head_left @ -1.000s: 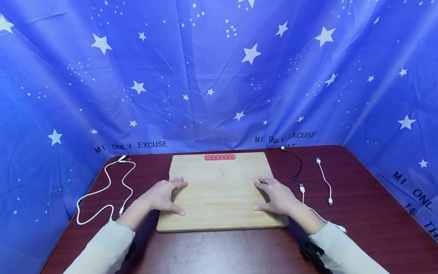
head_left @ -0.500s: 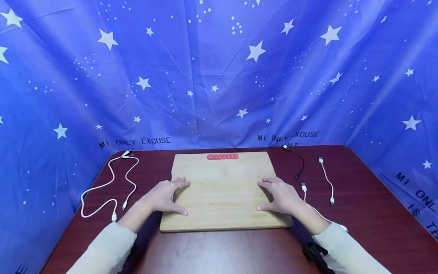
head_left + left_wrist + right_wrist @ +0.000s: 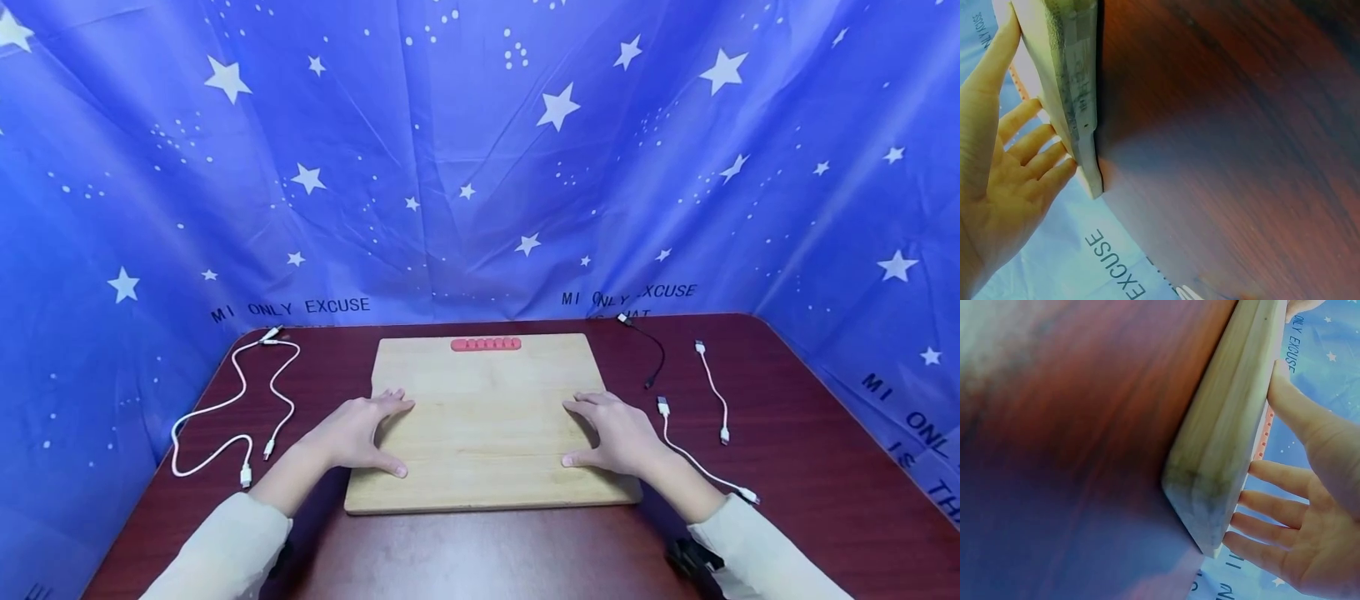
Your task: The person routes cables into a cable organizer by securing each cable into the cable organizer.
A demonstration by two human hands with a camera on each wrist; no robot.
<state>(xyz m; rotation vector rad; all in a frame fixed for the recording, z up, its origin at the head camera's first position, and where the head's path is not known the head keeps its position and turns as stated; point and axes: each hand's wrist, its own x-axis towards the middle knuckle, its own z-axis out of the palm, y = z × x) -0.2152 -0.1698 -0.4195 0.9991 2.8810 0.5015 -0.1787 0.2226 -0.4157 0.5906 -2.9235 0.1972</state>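
Note:
A pale wooden board [image 3: 487, 433] lies flat on the dark red table, with a red strip-shaped cable holder [image 3: 486, 343] along its far edge. My left hand [image 3: 358, 432] rests its fingertips and thumb on the board's left side, palm raised. On the right side my right hand [image 3: 615, 432] does the same, fingers spread. The left wrist view shows the left fingers [image 3: 1029, 150] touching the top surface beside the board's edge [image 3: 1079, 81]. In the right wrist view the right fingers [image 3: 1272, 515] meet the board's top near its corner [image 3: 1204, 500].
Two long white cables [image 3: 213, 408] lie at the table's left. On the right are a short black cable [image 3: 660, 354], a short white cable [image 3: 712, 392] and another white cable [image 3: 697, 462] near the right forearm. A blue star-patterned curtain [image 3: 465, 150] hangs behind the table [image 3: 480, 550].
The head view shifts slightly. Both hands stay in place on the board, and the board and cables show no movement of their own.

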